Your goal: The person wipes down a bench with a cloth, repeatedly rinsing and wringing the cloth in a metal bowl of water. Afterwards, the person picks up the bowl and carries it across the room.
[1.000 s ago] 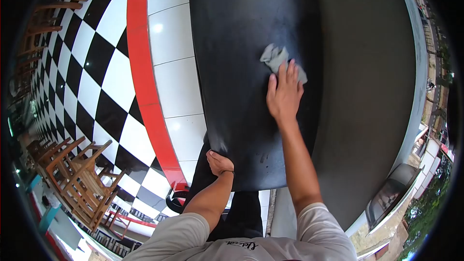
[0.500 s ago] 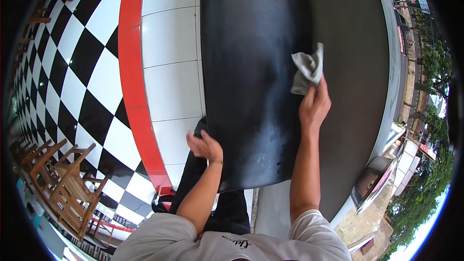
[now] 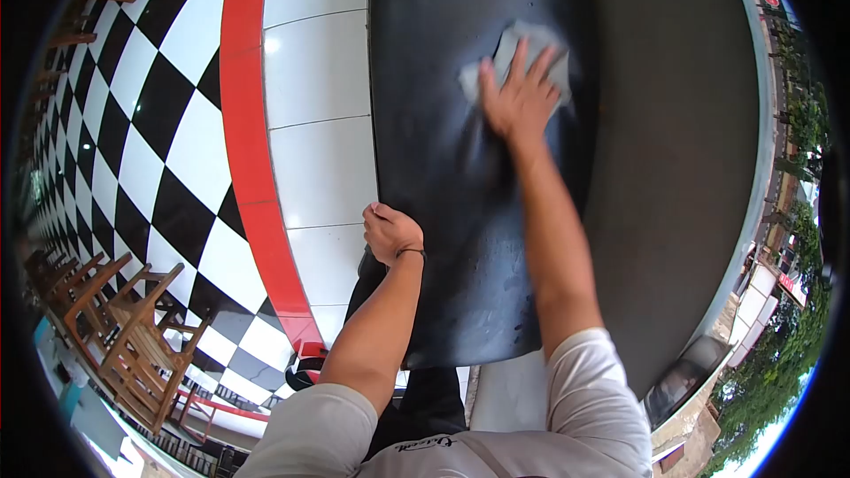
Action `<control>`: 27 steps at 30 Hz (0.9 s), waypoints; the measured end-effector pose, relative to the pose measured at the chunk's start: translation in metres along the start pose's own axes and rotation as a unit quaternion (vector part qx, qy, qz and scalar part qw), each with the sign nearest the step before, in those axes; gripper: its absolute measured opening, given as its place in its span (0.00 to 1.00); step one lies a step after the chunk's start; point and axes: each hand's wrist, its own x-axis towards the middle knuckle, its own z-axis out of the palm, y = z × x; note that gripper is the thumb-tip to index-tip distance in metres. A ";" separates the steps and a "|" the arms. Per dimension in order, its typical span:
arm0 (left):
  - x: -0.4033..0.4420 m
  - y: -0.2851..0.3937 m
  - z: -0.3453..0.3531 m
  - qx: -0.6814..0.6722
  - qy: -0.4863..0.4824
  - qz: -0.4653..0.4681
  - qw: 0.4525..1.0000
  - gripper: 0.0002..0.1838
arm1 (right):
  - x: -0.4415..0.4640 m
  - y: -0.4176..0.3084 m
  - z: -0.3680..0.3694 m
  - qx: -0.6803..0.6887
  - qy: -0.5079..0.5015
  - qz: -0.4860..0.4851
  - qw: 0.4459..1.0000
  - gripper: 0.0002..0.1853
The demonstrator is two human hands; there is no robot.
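A long black padded surface [image 3: 443, 168] stretches away from my body, with damp streaks and droplets on its near part. My right hand [image 3: 521, 97] lies with spread fingers on a grey cloth [image 3: 538, 38], pressing it flat against the far right part of the surface. At the near left edge my left hand [image 3: 391, 234] is curled closed around the rim. What its fingers grip beneath the edge is partly hidden.
White tiles [image 3: 319, 84] and a red strip [image 3: 248, 97] run along the left, beside a black-and-white checkered floor [image 3: 199, 150]. Wooden chairs [image 3: 142, 327] stand at lower left. A dark grey panel [image 3: 682, 150] borders the right. A vehicle [image 3: 686, 381] shows at lower right.
My right hand has gone from lifting the cloth at the right edge to pressing it flat farther up. My left hand, loose and open half a second ago, has closed at the left edge.
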 end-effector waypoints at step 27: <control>-0.001 0.002 0.010 0.050 0.048 -0.023 0.997 0.28 | 0.142 0.095 0.007 0.043 0.014 -0.037 0.998 0.55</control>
